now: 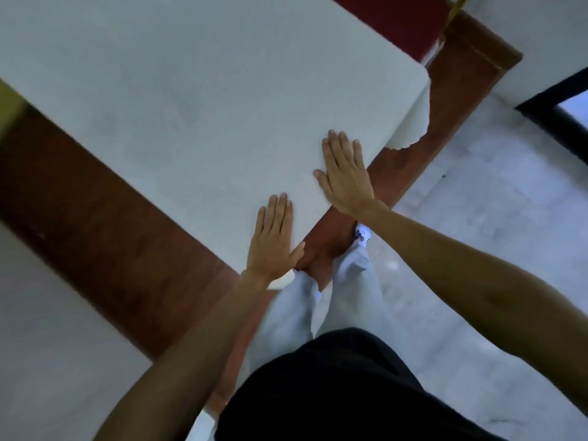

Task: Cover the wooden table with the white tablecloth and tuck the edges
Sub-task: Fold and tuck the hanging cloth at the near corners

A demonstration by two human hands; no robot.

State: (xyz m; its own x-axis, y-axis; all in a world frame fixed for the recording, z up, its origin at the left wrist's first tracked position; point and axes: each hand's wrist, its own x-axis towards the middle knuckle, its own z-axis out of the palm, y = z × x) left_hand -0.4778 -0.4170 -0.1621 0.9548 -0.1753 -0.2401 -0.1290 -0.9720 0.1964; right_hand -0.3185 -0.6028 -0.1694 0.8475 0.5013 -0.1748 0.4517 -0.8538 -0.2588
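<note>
hands: 2, left hand (273,241) and right hand (345,173) spread flat | tablecloth (191,100): 1, under both

**White cloth flat on wooden table**

The cloth (206,106) is plain white and lies smooth and flat over all of the table top that is in view, with no folds on its surface. Its far right corner is rounded, and just below that corner a scalloped hem (410,135) hangs down the side. At the near corner a small bit of cloth droops over the edge. The table (95,224) is reddish-brown wood, showing as bare panels below the cloth along its left and right sides.
</note>
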